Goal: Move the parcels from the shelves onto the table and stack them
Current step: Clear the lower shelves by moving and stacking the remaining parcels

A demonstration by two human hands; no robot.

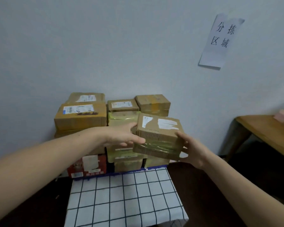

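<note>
Left hand [124, 136], right hand [194, 150], both grips holding taped parcel [159, 128], stacked parcels [80, 118] behind on table [125, 202]

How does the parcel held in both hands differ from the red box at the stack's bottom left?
The held parcel is brown cardboard; the red box is printed red. The held parcel is lifted and tilted, gripped by the left hand and right hand; the red box lies under other parcels. Both carry white labels.

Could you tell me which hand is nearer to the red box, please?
Left. The left hand is up and right of the red box; the right hand is farther right, beyond the held parcel.
</note>
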